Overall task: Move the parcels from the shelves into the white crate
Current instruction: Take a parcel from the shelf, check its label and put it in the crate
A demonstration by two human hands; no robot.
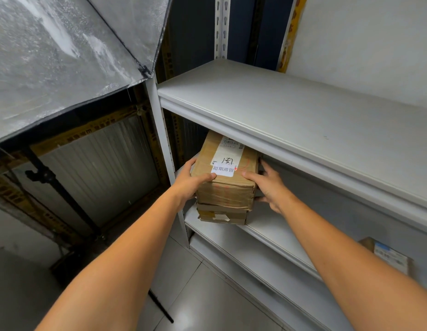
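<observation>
Here, the top parcel (228, 173) sat between the left hand (192, 181) and right hand (269, 185), stacked on a lower parcel (222, 215) on the shelf (274, 225). Both clasped its sides, thumbs over the top edge; the taped cardboard looked stiff, weighty, slick.

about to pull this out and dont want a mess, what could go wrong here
1. The top box rests on a flatter box near the front of the shelf; dragging it out may pull the flatter one off.
2. The shelf above hangs close over it, so lifting early could knock the box against that lip.
3. The left hand and right hand hold only its front corners, so the back end might dip and slip.
</observation>
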